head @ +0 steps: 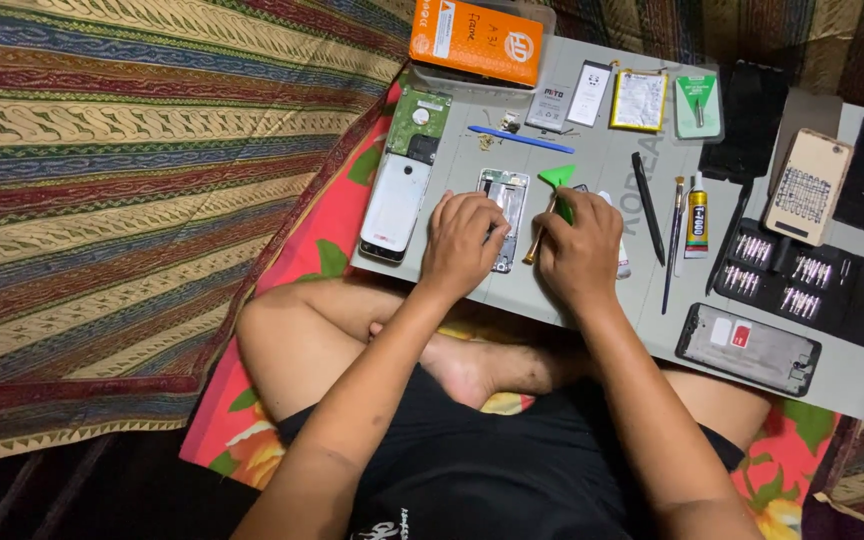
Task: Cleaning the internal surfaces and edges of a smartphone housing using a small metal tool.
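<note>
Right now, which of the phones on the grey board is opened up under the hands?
The small opened phone between both hands, insides exposed; the white phone left of it lies closed.

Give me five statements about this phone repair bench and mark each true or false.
1. The left hand rests on the opened phone. True.
2. The right hand has a tool with a wooden-coloured handle in its grip. True.
3. The blue pry stick lies under the left hand. False: it lies apart, above the opened phone.
4. The orange box sits at the near edge by the knees. False: it is at the far edge of the grey board.
5. The glue tube lies right of the hands. True.
</note>
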